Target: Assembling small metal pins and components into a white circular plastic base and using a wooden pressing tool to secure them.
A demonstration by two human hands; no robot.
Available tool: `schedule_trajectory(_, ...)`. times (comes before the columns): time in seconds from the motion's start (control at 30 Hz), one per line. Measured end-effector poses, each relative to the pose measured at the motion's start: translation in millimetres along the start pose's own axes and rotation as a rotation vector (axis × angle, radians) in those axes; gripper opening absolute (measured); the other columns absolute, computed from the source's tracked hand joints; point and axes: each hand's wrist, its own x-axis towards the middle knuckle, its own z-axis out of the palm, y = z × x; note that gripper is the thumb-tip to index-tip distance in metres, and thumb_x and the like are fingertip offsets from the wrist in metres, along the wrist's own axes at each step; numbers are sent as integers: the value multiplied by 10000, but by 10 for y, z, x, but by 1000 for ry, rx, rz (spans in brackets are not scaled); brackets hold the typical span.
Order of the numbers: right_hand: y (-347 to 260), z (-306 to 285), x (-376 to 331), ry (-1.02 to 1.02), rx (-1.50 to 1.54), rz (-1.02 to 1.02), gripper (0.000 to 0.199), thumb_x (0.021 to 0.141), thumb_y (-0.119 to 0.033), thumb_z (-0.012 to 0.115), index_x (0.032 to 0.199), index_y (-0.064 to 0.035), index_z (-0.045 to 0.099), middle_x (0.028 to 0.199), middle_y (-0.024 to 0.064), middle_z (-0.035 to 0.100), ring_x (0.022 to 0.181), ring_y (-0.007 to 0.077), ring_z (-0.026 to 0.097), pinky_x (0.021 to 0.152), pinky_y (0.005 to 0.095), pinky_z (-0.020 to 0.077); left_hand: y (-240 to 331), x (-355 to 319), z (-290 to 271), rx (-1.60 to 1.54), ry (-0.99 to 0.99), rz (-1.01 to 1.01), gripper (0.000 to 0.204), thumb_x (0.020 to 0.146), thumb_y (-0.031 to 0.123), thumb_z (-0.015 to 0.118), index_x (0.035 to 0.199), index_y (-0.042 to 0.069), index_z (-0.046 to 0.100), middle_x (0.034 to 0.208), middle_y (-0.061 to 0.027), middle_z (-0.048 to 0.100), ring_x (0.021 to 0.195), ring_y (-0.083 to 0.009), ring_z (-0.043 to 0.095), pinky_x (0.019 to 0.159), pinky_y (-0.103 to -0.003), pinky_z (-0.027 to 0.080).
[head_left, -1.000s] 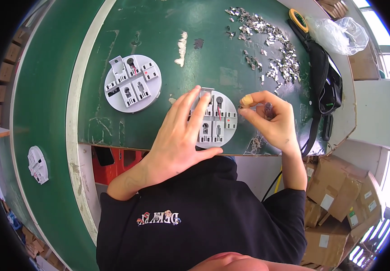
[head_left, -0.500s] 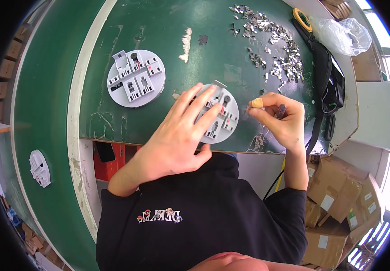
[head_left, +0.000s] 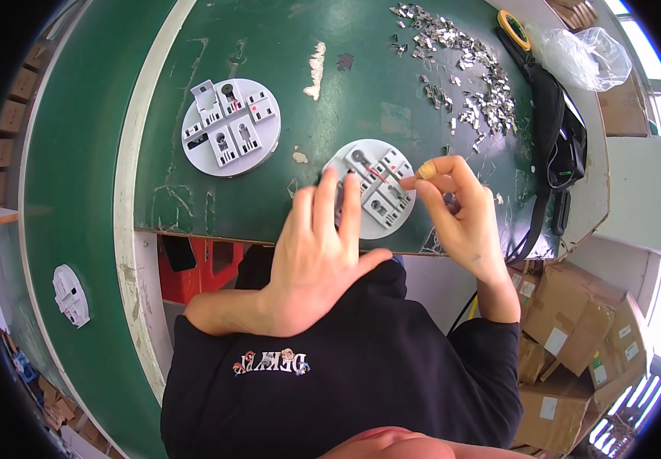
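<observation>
A round light-grey plastic disc (head_left: 382, 187) carries raised white housings, a black round part and a red wire. It lies near the table's front edge. My left hand (head_left: 319, 245) has its fingers stretched and apart, the fingertips at the disc's left side, covering some of it. At the disc's right edge, my right hand (head_left: 453, 206) is closed, thumb and forefinger pinched together. A yellow wrap (head_left: 427, 170) is round one finger. Inside the palm sits a dark-handled tool (head_left: 450, 200), mostly hidden; whether the fingertips pinch anything small, I cannot make out.
A similar disc (head_left: 231, 126) lies at the back left, and another (head_left: 71, 297) on the green surface further left. Many small metal clips (head_left: 475, 73) are scattered at the back right. A black bag (head_left: 560, 138), a tape roll (head_left: 513, 30) and a clear plastic bag (head_left: 583, 57) line the right edge.
The near disc has turned counter-clockwise, its upright flap passing behind my left fingers. My left hand has drawn back toward me. The right hand has moved left to the disc's edge.
</observation>
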Motion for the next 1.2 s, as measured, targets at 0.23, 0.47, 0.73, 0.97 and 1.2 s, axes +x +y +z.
schedule_trajectory(0.23,49,4,61,-23,0,-53,111,875,1,660,976,-29,624,886,48,748,547,47,418,510,185,329,-97,44,-110,-227,2,59,423,771,111,783,1149,-16,640,1073,-104,577,865,-209,486,749,-326,462)
schedule_trajectory(0.47,16,-63,62,-48,16,-62,83,861,2,683,943,-6,677,818,20,704,556,59,423,518,202,352,-276,364,-18,-536,43,64,269,768,-8,766,1029,11,703,965,-52,611,808,-184,484,683,-291,437)
schedule_trajectory(0.73,-29,1,40,-68,24,11,86,854,0,694,938,10,707,773,14,675,561,61,428,521,202,360,-417,356,-22,-879,-110,-164,160,810,-54,721,955,12,731,1021,-52,643,842,-158,563,737,-254,467)
schedule_trajectory(0.97,-18,16,71,-51,15,23,90,860,-1,686,945,15,709,764,24,683,561,64,457,519,201,379,-553,342,-63,-942,-165,-140,156,826,-70,695,958,4,733,1079,-52,657,894,-141,589,790,-243,483)
schedule_trajectory(1.2,-5,22,40,-51,-2,31,91,879,19,656,946,8,716,890,34,756,571,13,399,525,143,328,-578,355,-99,-786,-218,-30,171,799,-80,697,942,7,729,1085,-57,657,899,-152,563,777,-255,474)
